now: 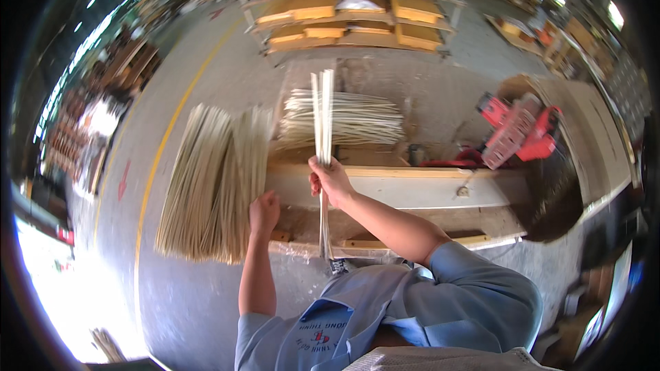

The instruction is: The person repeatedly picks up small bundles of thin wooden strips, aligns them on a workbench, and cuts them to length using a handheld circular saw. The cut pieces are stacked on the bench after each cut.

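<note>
My right hand [331, 182] is closed round a small bundle of thin, pale wooden sticks [323, 120], held upright in front of me. The sticks reach well above the fist and down below it. My left hand [264, 213] is a fist at the right edge of a large heap of long, pale sticks [206, 185]; its fingers are turned away, so anything inside them is hidden. Beyond my right hand lies another pile of sticks [371, 118], stacked crosswise on the workbench.
A white board with a wooden edge [405, 189] runs across the bench. To the right, red-and-black tools [519, 130] lie by an open cardboard box [584, 137]. A rack of yellowish boards [350, 10] stands at the back. A yellow line [161, 148] marks the floor at left.
</note>
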Motion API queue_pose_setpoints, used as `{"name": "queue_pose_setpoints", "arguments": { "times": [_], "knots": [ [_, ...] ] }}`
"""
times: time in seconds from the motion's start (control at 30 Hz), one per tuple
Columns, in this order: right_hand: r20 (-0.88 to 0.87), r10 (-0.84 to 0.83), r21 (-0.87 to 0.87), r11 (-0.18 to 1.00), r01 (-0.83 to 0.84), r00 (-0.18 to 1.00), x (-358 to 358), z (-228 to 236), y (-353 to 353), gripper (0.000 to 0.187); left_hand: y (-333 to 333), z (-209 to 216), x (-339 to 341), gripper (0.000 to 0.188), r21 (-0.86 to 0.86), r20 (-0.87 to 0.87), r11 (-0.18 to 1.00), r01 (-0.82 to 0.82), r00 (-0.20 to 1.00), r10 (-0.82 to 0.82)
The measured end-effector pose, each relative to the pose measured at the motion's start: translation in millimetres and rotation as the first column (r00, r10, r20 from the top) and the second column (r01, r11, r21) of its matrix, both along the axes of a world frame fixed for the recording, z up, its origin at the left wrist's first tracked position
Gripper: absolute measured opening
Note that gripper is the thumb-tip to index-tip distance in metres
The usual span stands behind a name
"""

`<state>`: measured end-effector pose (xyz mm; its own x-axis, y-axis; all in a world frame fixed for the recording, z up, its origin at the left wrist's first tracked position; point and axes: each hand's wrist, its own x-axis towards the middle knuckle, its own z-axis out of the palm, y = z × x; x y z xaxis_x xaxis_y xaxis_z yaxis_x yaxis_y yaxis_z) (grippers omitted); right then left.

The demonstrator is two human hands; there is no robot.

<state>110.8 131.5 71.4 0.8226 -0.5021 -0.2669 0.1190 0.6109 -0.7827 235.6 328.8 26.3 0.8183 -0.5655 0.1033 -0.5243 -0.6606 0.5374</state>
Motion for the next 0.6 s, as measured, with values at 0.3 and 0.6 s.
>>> {"name": "queue_pose_setpoints", "arguments": {
  "times": [0.3,0.6],
  "knots": [
    [0.210,0.147,-0.578,0.816,0.001,0.967,-129,83,-57,0.026,-44,46,-23,0.044,-0.182,-0.518,0.981,-0.067,0.855,-0.038],
    [-0.145,0.149,-0.811,0.548,-0.203,0.978,-196,18,-57,0.026,-162,140,-179,0.070,-0.841,-0.319,0.348,0.415,0.140,-0.937]
  ]
}}
